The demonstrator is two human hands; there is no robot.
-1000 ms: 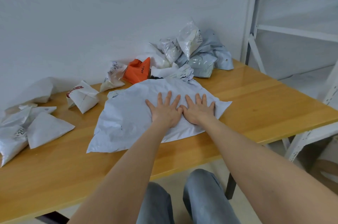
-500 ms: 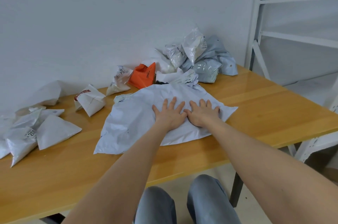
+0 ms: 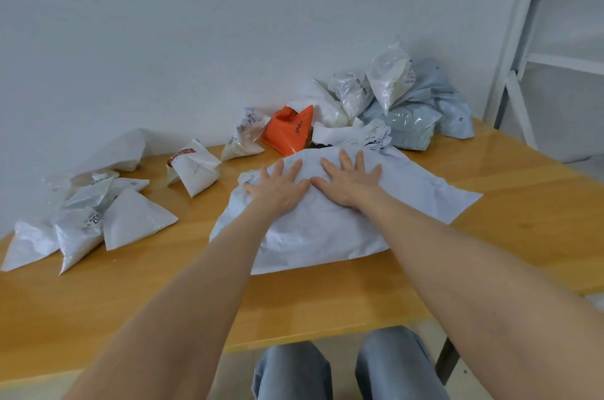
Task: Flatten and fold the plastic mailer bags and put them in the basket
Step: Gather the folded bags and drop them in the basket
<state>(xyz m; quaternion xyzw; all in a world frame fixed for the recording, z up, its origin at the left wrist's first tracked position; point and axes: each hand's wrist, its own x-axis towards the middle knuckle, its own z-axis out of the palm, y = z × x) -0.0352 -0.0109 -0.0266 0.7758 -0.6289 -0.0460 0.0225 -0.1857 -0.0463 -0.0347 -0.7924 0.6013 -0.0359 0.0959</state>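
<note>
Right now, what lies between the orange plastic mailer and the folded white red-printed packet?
A crumpled translucent plastic bag with a barcode label, per the head view.

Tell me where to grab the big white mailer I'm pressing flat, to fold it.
The white mailer is probably best taken at its pointed right corner, lying free on the table, clear of the crumpled pile. Come from the right with the right hand, left hand pressing.

bare table (image 3: 490, 236) right, bag pile (image 3: 392, 99) behind
</note>
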